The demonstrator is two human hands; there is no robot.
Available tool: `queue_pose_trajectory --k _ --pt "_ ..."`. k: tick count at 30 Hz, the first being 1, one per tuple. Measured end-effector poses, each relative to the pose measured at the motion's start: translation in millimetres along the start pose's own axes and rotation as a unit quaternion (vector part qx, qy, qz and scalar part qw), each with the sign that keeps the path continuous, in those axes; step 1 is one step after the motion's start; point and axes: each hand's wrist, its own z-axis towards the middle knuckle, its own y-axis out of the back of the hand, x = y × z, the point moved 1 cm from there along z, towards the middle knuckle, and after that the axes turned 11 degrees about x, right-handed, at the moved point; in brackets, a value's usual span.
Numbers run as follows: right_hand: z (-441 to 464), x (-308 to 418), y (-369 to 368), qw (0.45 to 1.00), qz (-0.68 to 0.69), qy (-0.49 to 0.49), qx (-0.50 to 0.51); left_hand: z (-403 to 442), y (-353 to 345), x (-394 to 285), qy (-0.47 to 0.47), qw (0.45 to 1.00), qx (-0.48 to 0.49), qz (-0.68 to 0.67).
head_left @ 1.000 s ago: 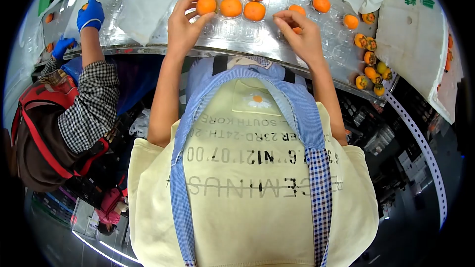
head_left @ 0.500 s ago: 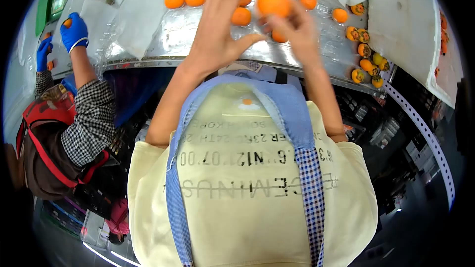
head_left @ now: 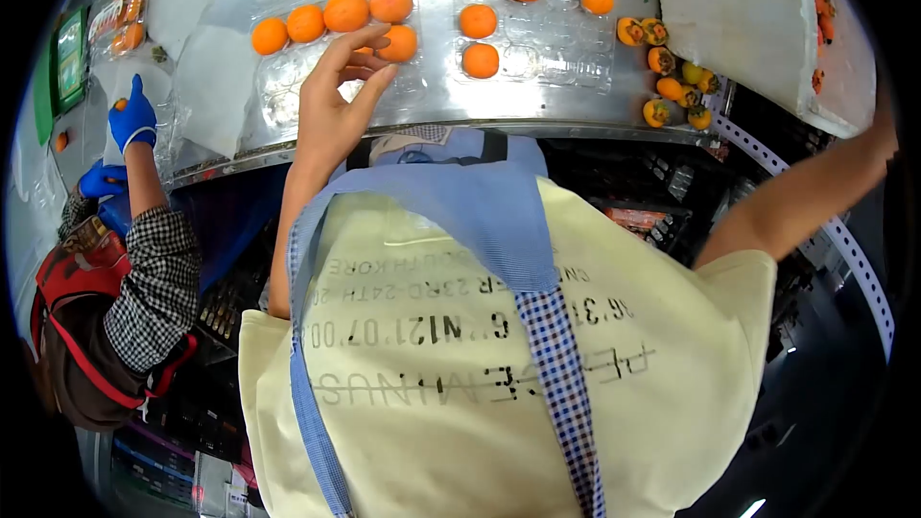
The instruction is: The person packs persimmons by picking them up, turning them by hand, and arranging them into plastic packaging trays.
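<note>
My left hand (head_left: 336,96) hovers over the near side of a clear plastic tray (head_left: 288,86), its thumb and fingers apart. Just past the fingertips is an orange persimmon (head_left: 398,43); another is partly hidden behind the fingers. Further persimmons (head_left: 346,11) form a slanting row along the tray's far side. A second clear tray (head_left: 547,67) stands to the right, with a few persimmons (head_left: 478,21) on it. My right arm reaches far out to the right, and its hand is beyond the visible picture.
Loose persimmons with calyxes (head_left: 660,60) lie near the metal table's right end. Beyond them is a white foam box (head_left: 758,19) with fruit along its far side. At left, a co-worker's blue-gloved hand (head_left: 132,120) is by a packed tray (head_left: 117,14) and a green box (head_left: 62,67).
My right hand, earlier holding a persimmon over the trays, has swung out of sight to the right. The view has shifted right. My left hand stays over the trays, fingers apart.
</note>
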Motion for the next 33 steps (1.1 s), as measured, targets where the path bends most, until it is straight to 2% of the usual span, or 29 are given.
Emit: queue_pose_trajectory --k 2,5,7,10,14,15,18,21,24,25,27,30,33 --pt "-61 40 -60 0.993 0.013 0.052 0.107 4 0 3 -0.001 1.000 0.007 -0.001" --pt "-159 92 -165 0.927 0.035 0.121 0.354 2 -5 2 0.023 1.000 0.021 0.003" --pt "-194 110 -196 0.901 0.110 0.086 0.412 -1 -8 3 0.024 0.999 0.031 0.022" --pt "-211 136 -201 0.883 0.244 0.034 0.399 -7 -17 7 0.023 0.999 0.032 0.026" --pt "-235 171 -202 0.900 0.173 0.138 0.376 -13 -34 9 -0.004 0.999 0.045 0.030" --pt "-242 172 -206 0.889 0.192 0.138 0.391 -14 -37 8 -0.016 0.998 0.047 0.031" --pt "-256 177 -211 0.913 0.198 0.207 0.292 -21 -41 14 -0.033 0.998 0.046 0.032" --pt "-270 189 -207 0.915 0.189 0.209 0.289 -30 -43 26 -0.028 0.997 0.056 0.034" --pt "-276 189 -201 0.899 0.276 0.132 0.313 -30 -44 28 -0.015 0.996 0.077 0.032" --pt "-274 190 -202 0.844 0.406 0.045 0.347 -27 -42 27 -0.011 0.996 0.083 0.031" --pt "-276 190 -204 0.663 0.628 -0.132 0.386 -20 -38 26 0.005 0.996 0.087 0.010" --pt "-285 195 -190 0.380 0.819 -0.219 0.369 -12 -42 24 0.041 0.991 0.117 -0.053" --pt "-298 213 -178 0.311 0.834 -0.261 0.374 -4 -50 19 0.071 0.982 0.142 -0.107"
